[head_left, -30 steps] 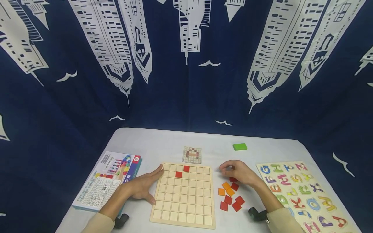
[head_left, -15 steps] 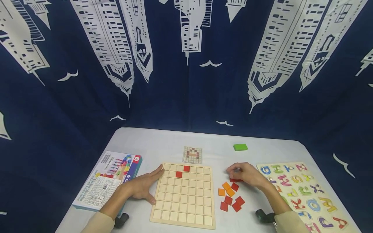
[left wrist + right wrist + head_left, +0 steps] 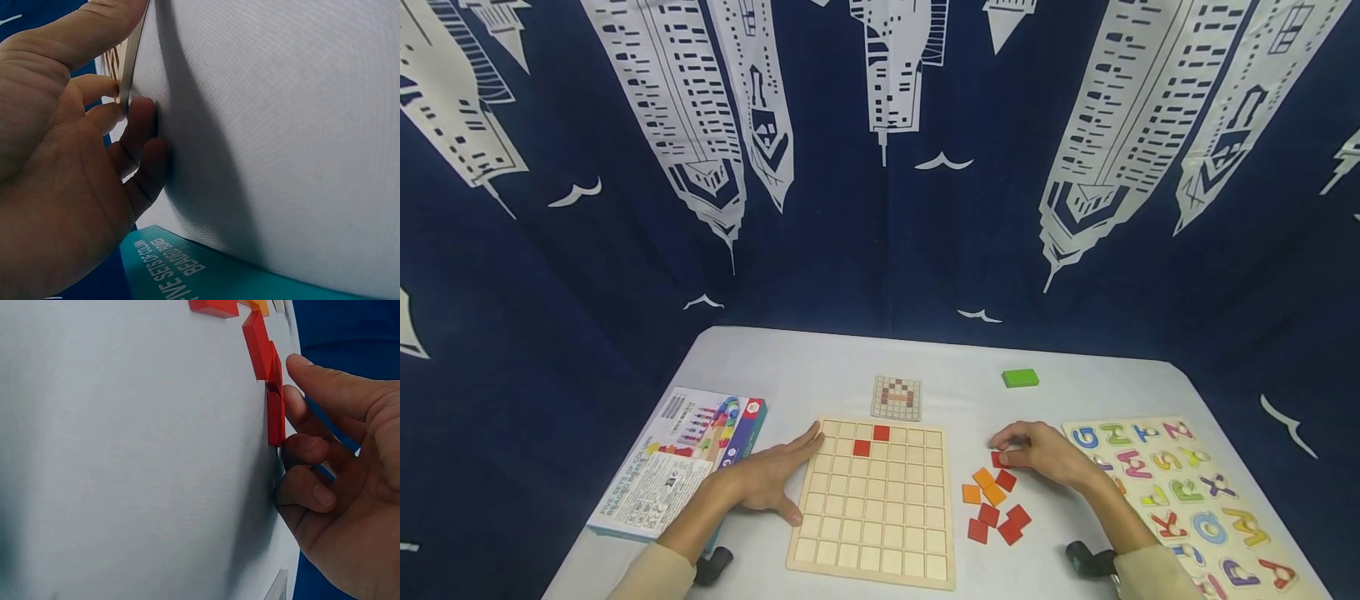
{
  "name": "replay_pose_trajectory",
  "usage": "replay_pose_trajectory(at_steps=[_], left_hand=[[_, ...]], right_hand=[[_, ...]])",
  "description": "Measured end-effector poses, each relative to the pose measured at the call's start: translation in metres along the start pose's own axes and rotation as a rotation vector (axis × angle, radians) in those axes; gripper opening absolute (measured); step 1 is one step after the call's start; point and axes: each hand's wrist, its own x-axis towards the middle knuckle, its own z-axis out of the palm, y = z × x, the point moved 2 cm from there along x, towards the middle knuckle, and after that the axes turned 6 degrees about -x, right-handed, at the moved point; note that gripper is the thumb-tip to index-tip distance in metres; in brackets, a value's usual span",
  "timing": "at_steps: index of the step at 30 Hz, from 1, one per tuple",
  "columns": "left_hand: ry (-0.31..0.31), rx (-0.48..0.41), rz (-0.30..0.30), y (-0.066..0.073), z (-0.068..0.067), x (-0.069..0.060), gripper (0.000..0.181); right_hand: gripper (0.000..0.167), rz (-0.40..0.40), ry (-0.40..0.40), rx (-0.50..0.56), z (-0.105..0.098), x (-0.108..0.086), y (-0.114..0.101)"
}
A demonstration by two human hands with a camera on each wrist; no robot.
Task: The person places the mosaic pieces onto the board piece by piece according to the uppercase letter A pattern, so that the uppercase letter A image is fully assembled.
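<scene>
My left hand (image 3: 767, 477) rests with spread fingers along the left edge of a wooden grid board (image 3: 880, 508). Two red square tiles lie in its upper cells, one being the tile (image 3: 882, 433) in the top row. To the right of the board, my right hand (image 3: 1045, 454) reaches down to a red tile (image 3: 998, 459). In the right wrist view, its fingers touch a red tile (image 3: 275, 419), while the thumb stands apart from it. Below the hand lie several loose red tiles (image 3: 988, 515) and orange tiles (image 3: 983, 477).
A small pattern card (image 3: 896, 398) lies behind the board. A green block (image 3: 1020, 378) sits at the back right. The printed box (image 3: 670, 467) is under the left forearm's side; a wooden letter puzzle (image 3: 1187, 492) lies at the right, partly under the right arm.
My right hand has moved right, away from the board, and lowered its fingers to the uppermost red tile, which now shows more. The left hand has kept its place.
</scene>
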Motion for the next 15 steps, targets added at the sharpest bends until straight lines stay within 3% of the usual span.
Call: replay_pose_trajectory(at_steps=[15], left_hand=[[0.004, 0.005, 0.005, -0.0019, 0.0004, 0.0008, 0.12]], right_hand=[[0.03, -0.046, 0.013, -0.041, 0.0019, -0.0037, -0.0037]])
